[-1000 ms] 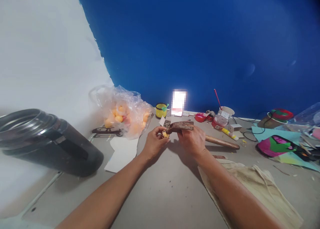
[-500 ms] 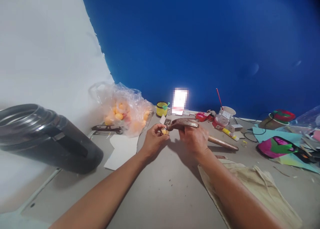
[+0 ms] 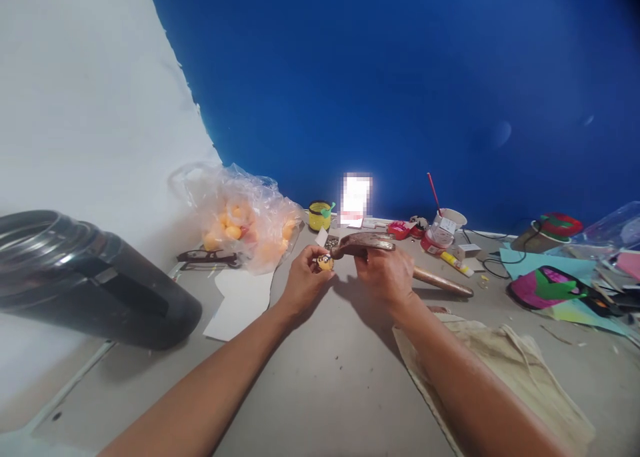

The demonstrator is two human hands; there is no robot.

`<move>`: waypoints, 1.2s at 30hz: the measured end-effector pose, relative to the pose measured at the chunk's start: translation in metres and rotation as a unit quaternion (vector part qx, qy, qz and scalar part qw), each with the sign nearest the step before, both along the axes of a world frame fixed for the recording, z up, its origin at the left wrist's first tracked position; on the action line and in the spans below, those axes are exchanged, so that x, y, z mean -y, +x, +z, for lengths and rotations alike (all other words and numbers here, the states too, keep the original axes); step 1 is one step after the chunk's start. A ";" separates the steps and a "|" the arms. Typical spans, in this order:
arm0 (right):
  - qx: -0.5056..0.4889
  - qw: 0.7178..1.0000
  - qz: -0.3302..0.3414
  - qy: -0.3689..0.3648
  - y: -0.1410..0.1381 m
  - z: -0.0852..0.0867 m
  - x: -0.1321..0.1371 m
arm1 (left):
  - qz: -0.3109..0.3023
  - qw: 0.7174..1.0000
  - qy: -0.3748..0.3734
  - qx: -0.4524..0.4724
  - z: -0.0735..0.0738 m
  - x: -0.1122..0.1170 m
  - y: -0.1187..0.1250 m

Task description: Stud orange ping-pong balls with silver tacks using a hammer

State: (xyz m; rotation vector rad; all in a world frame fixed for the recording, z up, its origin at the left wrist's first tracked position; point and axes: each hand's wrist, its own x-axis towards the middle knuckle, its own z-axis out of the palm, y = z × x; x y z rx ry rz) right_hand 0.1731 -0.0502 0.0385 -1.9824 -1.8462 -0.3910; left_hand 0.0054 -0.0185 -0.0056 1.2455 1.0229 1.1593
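My left hand (image 3: 306, 280) pinches a small round yellowish piece (image 3: 326, 262) with shiny metal bits on its upper side. In my right hand (image 3: 387, 274) is a claw hammer (image 3: 367, 244), gripped close below its head. The wooden handle sticks out to the right behind the wrist. One end of the hammer head is right beside the yellowish piece; whether they touch I cannot tell. Just behind the left fingertips lies a little pile of small metal bits (image 3: 331, 242), partly hidden by the hammer.
A large dark bottle (image 3: 100, 284) leans in at the left. Behind it are glasses (image 3: 207, 257) and a plastic bag of orange fruit (image 3: 235, 224). Along the blue wall stand a yellow cup (image 3: 319, 216) and a white cup (image 3: 453, 218). A beige cloth (image 3: 493, 357) lies under my right forearm.
The yellowish piece has turned in my left fingers, so more shiny metal shows. My right hand keeps hold of the hammer beside it. The whole view has shifted slightly.
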 end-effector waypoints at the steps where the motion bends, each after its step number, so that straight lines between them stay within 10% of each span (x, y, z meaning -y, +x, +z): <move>1: 0.000 1.000 -0.005 0.008 0.000 0.000 0.000 | 0.006 1.000 0.009 -0.008 -0.001 -0.001 0.000; 36: -0.003 1.000 0.013 0.015 0.002 -0.002 -0.002 | -0.014 0.999 -0.026 -0.015 0.000 -0.001 0.001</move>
